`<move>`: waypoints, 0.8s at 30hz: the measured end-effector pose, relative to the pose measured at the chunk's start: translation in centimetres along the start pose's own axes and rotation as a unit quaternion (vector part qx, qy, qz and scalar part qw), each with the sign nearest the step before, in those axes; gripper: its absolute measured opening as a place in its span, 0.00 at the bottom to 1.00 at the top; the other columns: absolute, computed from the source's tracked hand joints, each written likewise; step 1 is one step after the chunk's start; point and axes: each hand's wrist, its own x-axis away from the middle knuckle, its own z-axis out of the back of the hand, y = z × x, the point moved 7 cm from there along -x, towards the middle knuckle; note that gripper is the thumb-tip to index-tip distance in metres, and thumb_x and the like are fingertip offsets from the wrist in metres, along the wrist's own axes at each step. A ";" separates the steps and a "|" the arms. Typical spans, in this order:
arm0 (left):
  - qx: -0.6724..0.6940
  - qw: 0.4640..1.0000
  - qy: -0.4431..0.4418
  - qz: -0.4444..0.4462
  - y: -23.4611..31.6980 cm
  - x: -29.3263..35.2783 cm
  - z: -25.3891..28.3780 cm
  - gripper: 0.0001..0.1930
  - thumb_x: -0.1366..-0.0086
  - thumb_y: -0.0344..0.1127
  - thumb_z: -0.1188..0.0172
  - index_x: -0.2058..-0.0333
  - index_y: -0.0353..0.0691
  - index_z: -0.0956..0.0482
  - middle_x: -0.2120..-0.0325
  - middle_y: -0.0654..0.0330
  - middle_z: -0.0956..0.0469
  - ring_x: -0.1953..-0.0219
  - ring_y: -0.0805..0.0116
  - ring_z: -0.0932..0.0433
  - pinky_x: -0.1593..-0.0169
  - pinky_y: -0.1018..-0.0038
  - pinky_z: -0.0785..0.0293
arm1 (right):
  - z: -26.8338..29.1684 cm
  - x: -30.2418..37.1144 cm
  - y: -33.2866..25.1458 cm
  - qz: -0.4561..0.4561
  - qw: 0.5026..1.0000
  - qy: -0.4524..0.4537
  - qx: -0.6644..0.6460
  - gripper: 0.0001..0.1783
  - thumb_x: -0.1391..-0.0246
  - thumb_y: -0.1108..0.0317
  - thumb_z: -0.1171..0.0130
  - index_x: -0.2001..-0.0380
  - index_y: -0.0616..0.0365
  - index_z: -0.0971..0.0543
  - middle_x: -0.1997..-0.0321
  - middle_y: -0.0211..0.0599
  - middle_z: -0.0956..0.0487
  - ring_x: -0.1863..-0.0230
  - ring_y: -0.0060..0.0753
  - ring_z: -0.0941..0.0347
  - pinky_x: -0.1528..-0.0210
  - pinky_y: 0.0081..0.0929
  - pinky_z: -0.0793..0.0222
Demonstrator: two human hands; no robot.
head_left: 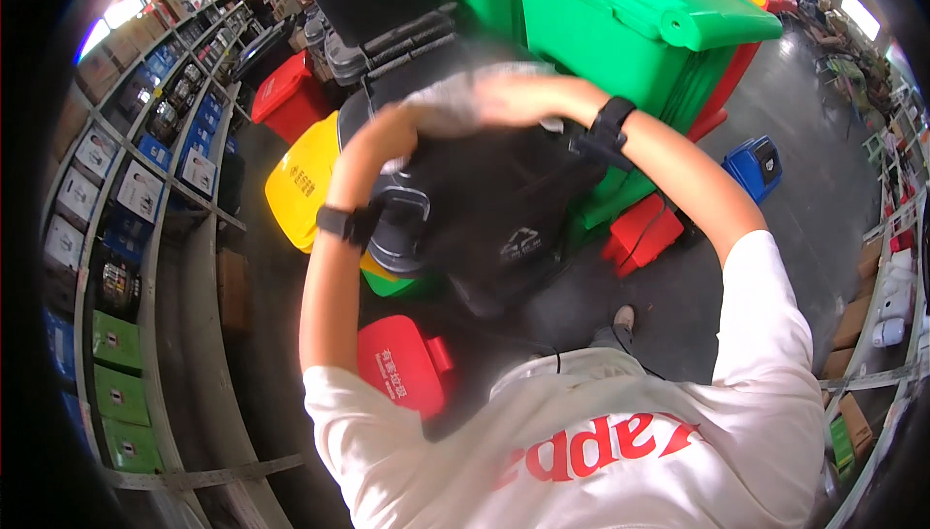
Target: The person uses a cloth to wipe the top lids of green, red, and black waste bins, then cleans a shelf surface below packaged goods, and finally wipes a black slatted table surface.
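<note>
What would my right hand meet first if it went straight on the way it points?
Your right hand would likely meet the pale, cloth-like item first, with your left hand beyond it; blur leaves depth and contact unclear.

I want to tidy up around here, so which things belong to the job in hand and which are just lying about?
Seemingly in the job:
blurred pale item, perhaps cloth, at the left hand and right hand
black bin beneath them

Apparently just standing about:
yellow-lidded bin
large green bin
blue container
green boxes on the left shelf
</note>
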 end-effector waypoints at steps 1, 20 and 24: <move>0.008 0.996 -0.059 -0.074 -1.8 1.9 -2.0 0.22 0.50 0.23 0.56 0.52 0.37 0.35 0.51 0.47 0.39 0.46 0.55 0.42 0.44 0.69 0.47 | -0.3 0.1 -1.8 0.004 0.998 0.063 0.029 0.23 0.50 0.55 0.55 0.51 0.52 0.34 0.46 0.45 0.38 0.44 0.41 0.44 0.46 0.33 0.47; 0.240 0.964 -0.110 0.016 3.3 5.7 -0.2 0.22 0.45 0.26 0.58 0.49 0.33 0.41 0.48 0.49 0.41 0.43 0.59 0.46 0.42 0.74 0.52 | -0.8 2.3 -4.6 0.067 0.991 -0.110 -0.019 0.39 0.50 0.46 0.60 0.43 0.62 0.53 0.37 0.44 0.55 0.36 0.39 0.63 0.37 0.30 0.66; 0.165 0.978 -0.113 0.061 -0.6 4.1 -1.7 0.23 0.42 0.32 0.57 0.47 0.35 0.43 0.46 0.51 0.44 0.41 0.60 0.49 0.41 0.74 0.56 | -1.0 -1.1 -2.9 0.039 0.989 -0.145 0.012 0.39 0.48 0.43 0.65 0.41 0.58 0.56 0.36 0.38 0.60 0.35 0.34 0.70 0.37 0.31 0.73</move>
